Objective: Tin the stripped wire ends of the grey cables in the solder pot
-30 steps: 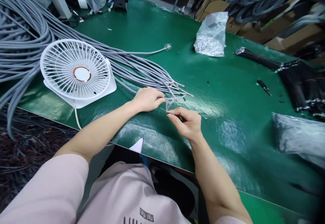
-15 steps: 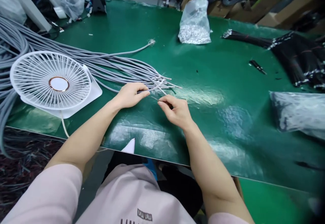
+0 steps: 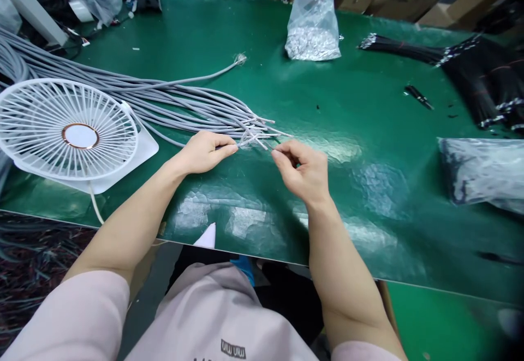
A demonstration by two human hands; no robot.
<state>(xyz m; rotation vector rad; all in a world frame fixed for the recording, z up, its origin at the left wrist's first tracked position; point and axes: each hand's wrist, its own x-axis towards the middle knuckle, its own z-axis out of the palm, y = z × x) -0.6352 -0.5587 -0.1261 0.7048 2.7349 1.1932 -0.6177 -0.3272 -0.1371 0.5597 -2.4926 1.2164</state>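
My left hand is closed in a pinch on a grey cable close to its stripped end. Pale, loose strands fan out just past the fingertips. To the right, my right hand pinches with thumb and forefinger at the tip of a thin wire; its exact kind is too fine to make out. Behind both hands lies a bundle of grey cables, whose stripped ends gather between them. One separate cable end with frayed strands points away from the bundle.
A white fan stands on the green table at left. Toward the back is a clear bag of small silvery parts. Black wire bundles, a short black piece and another plastic bag lie at right.
My right hand has moved to the right, away from my left hand, which stays on the cable. The loose strands show more openly between them. The view has shifted slightly.
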